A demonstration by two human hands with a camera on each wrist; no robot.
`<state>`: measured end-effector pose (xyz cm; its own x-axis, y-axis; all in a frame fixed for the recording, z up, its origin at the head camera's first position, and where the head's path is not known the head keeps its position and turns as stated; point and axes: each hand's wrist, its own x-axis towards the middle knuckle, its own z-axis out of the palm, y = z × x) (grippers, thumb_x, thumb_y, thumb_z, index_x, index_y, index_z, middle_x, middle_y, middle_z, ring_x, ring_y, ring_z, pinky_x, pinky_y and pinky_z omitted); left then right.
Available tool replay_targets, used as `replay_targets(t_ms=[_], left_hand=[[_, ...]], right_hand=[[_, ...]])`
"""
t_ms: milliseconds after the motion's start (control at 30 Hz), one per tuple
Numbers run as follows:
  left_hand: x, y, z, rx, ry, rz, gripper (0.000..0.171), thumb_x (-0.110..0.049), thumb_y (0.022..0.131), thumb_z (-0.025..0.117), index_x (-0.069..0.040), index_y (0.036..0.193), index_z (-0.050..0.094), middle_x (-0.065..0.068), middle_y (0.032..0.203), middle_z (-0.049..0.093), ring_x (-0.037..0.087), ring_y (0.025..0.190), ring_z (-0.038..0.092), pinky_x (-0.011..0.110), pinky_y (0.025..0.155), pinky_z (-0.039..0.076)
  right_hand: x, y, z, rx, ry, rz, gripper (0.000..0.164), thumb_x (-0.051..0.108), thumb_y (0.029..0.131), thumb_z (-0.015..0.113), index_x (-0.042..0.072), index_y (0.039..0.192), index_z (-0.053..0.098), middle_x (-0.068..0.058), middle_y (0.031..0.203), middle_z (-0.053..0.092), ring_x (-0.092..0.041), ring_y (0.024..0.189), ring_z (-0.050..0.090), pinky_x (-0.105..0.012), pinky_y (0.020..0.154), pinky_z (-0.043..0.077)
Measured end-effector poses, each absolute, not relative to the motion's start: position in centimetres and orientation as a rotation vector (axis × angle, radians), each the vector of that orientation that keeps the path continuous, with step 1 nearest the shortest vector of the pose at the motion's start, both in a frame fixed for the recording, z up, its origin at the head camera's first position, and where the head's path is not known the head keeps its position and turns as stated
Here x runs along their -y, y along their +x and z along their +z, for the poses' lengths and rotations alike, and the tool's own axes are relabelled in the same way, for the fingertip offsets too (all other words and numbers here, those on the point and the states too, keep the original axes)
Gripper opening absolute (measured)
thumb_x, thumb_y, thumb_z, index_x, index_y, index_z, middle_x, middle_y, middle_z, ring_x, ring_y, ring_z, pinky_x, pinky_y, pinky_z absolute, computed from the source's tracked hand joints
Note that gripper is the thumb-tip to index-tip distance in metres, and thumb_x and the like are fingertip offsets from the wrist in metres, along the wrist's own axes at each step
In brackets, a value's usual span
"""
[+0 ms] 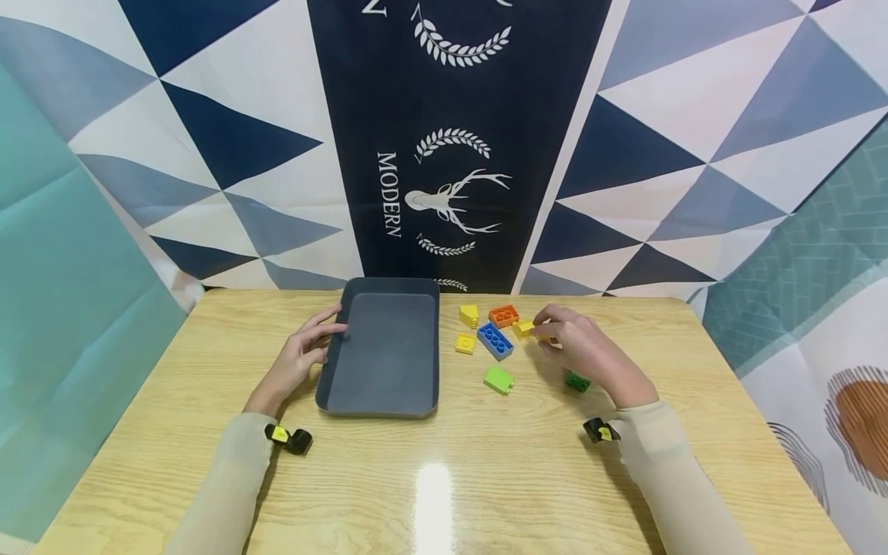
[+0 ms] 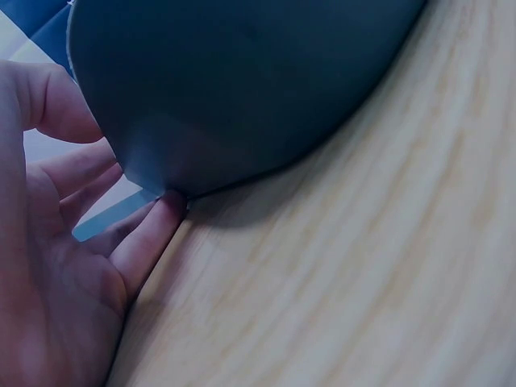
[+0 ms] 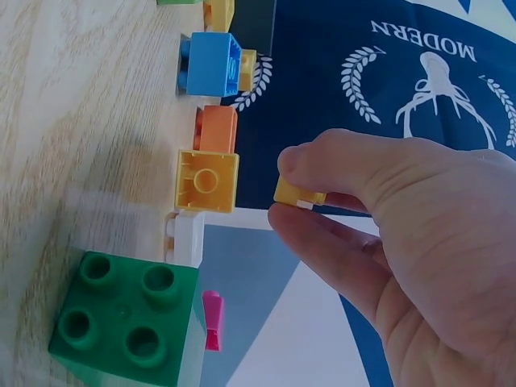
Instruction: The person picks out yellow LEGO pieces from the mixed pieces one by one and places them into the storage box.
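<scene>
A dark grey tray (image 1: 388, 347) lies on the table at left of centre. My left hand (image 1: 300, 356) holds its left rim, thumb over the edge and fingers along the outer wall (image 2: 242, 97). My right hand (image 1: 579, 347) pinches a small yellow brick (image 3: 298, 192) between thumb and fingertips, above the table. Near that hand lie another yellow brick (image 1: 522, 329), an orange brick (image 1: 503, 315) and a blue brick (image 1: 496, 341). The dark green brick (image 3: 129, 314) sits below the right hand, partly hidden by it in the head view.
Two more yellow bricks, one sloped (image 1: 469, 315) and one flat (image 1: 465, 344), lie beside the tray. A light green brick (image 1: 498, 380) is nearer me. White (image 3: 188, 239) and pink (image 3: 212, 320) pieces show in the right wrist view. A patterned cloth (image 1: 444, 154) hangs behind the table.
</scene>
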<state>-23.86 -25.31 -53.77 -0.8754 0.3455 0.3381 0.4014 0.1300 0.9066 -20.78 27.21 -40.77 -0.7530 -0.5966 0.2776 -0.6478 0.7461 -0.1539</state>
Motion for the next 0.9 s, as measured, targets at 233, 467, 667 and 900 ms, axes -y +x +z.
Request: replay_targets(t_ms=[233, 467, 667, 900], left_hand=[[23.6, -21.5, -50.4, 2.31, -0.748, -1.863, 0.046, 0.004, 0.102, 0.051, 0.012, 0.143, 0.068, 0.024, 0.181, 0.04, -0.006, 0.157, 0.044, 0.007, 0.109, 0.047], [23.4, -21.2, -49.5, 2.396, -0.673, -1.84, 0.046, 0.009, 0.103, 0.047, 0.017, 0.145, 0.064, 0.031, 0.182, 0.032, -0.004, 0.157, 0.043, 0.008, 0.103, 0.051], [23.3, -21.0, -49.1, 2.424, -0.646, -1.83, 0.045, 0.012, 0.104, 0.046, 0.017, 0.146, 0.064, 0.031, 0.182, 0.032, 0.044, 0.17, 0.031, 0.006, 0.109, 0.046], [23.1, -21.0, -49.3, 2.422, -0.653, -1.834, 0.045, 0.012, 0.104, 0.047, 0.017, 0.146, 0.064, 0.031, 0.182, 0.032, 0.05, 0.168, 0.028, 0.006, 0.109, 0.046]], right_hand=[[-27.0, -20.9, -40.6, 2.788, 0.961, 0.372, 0.019, -0.005, 0.092, 0.085, -0.001, 0.11, 0.088, -0.018, 0.118, 0.078, -0.037, 0.106, 0.078, -0.049, 0.09, 0.068], [-26.8, -21.1, -40.2, 2.828, 0.96, 0.353, 0.02, -0.005, 0.092, 0.085, -0.002, 0.112, 0.087, -0.02, 0.12, 0.078, -0.038, 0.109, 0.078, -0.051, 0.094, 0.067], [-26.4, -21.5, -39.2, 2.825, 0.984, 0.348, 0.021, -0.007, 0.091, 0.085, -0.002, 0.111, 0.088, -0.02, 0.119, 0.079, -0.037, 0.106, 0.078, -0.049, 0.093, 0.068], [-26.4, -21.9, -37.9, 2.83, 0.99, 0.338, 0.024, -0.008, 0.09, 0.085, -0.005, 0.114, 0.087, -0.02, 0.12, 0.078, -0.036, 0.104, 0.08, -0.045, 0.089, 0.069]])
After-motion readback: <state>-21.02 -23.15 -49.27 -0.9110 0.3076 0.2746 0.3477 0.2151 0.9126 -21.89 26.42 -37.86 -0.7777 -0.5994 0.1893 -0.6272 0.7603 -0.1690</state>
